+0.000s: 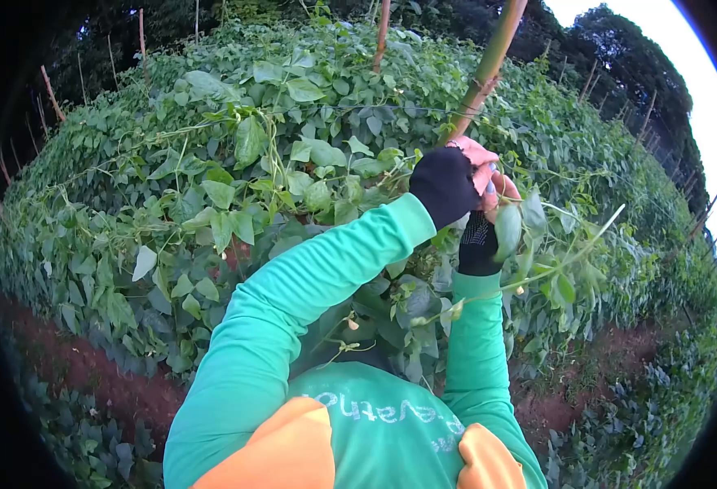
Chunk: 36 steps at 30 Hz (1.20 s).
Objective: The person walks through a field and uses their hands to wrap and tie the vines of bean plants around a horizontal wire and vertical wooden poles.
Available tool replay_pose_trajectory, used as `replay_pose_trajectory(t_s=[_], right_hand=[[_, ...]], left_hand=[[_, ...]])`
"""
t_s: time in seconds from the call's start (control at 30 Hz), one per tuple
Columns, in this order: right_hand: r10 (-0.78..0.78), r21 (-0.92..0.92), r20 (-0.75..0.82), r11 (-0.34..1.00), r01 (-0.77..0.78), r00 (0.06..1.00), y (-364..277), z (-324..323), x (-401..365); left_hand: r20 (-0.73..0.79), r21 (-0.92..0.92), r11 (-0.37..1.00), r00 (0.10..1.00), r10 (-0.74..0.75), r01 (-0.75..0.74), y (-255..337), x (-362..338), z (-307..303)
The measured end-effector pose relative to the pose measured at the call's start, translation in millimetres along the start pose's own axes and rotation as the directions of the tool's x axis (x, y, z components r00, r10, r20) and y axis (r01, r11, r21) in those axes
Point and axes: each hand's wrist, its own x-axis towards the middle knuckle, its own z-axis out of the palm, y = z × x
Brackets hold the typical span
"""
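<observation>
My left hand (454,181), in a black glove with bare fingertips showing, is bent round at the base of a slanting bamboo pole (489,77). Its fingers are closed against those of my right hand, and what they grip is hidden. My right hand (489,213) comes up from below in a dotted black glove, fingers curled and pinched on a leafy green vine. That vine (566,265) spreads from the fingers to the lower right, with broad leaves and a long thin stem in front of my right sleeve.
Dense bean-like foliage (309,163) surrounds my hands. A thin line (366,107) runs across to the pole. Another wooden stake (383,37) stands further back, with several more at both sides. Bare reddish soil (89,359) shows at the lower left. Trees rise behind.
</observation>
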Motion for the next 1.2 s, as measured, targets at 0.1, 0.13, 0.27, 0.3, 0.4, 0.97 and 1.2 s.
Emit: replay_pose_trajectory(t_s=[0.1,0.13,0.27,0.3,0.4,0.97,1.2], right_hand=[[0.109,0.005,0.220,0.994,-0.113,0.969,5,-18,20],[0.104,0.007,0.259,0.994,-0.109,0.960,12,-26,26],[0.057,0.242,0.130,0.966,-0.088,0.990,20,-12,28],[0.072,0.200,0.168,0.974,-0.106,0.983,16,-12,31],[0.103,0.119,0.243,0.984,-0.135,0.965,13,-15,39],[0.234,0.115,0.051,0.964,-0.238,0.971,12,-23,42],[0.234,0.034,0.097,0.971,-0.238,0.968,3,-13,53]], left_hand=[[0.062,0.015,0.998,0.997,-0.056,0.055,-7,10,7],[0.081,0.031,0.998,0.995,-0.065,0.063,-10,12,10],[0.164,0.132,0.983,0.976,-0.146,0.125,8,20,9],[0.176,0.185,0.982,0.982,-0.072,0.039,9,18,12],[0.201,0.173,0.985,0.980,-0.004,-0.031,8,10,14],[-0.165,-0.027,0.999,0.985,-0.049,0.045,-67,-4,-2],[0.018,0.457,0.851,0.960,0.280,-0.257,-55,1,-2]])
